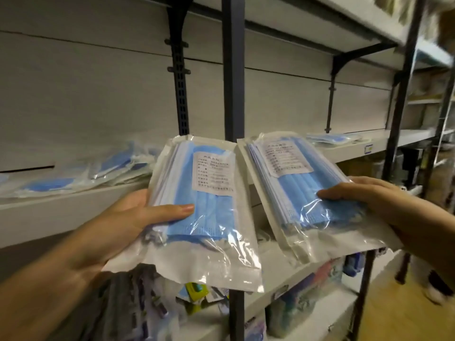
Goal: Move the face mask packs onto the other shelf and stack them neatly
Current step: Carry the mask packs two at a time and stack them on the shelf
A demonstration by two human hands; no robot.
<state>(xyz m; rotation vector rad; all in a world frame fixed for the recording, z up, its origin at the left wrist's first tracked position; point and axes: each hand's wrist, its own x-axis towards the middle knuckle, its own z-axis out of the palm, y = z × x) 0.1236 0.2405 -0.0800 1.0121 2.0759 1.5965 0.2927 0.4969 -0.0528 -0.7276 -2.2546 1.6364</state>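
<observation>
Dead ahead, a dark metal upright (232, 70), rising between two bays of pale shelving and standing right behind the gap between two raised packs. To its left, a black slotted strip (181, 94) with brackets, set against grey back panels. On the left shelf (61, 212), a loose, slumped heap of packs (73, 178), blurred; on the right shelf (357, 150), only a few packs (332, 139) lying flat. Below, lower shelves crowded with colourful goods (307, 303), too blurred to name; wooden floor (406, 316) at lower right. Held up before all this, side by side and almost touching at the top corners: left pack (209, 193) and right pack (302, 193), each a clear crinkly plastic sleeve with white borders, holding a flat bundle of pleated blue masks and a white printed label, print unreadable. Left hand (128, 217) gripping the left pack, thumb across the front, fingers hidden behind. Right hand (384, 205) gripping the right pack likewise, thumb on the front, fingers tucked behind.
</observation>
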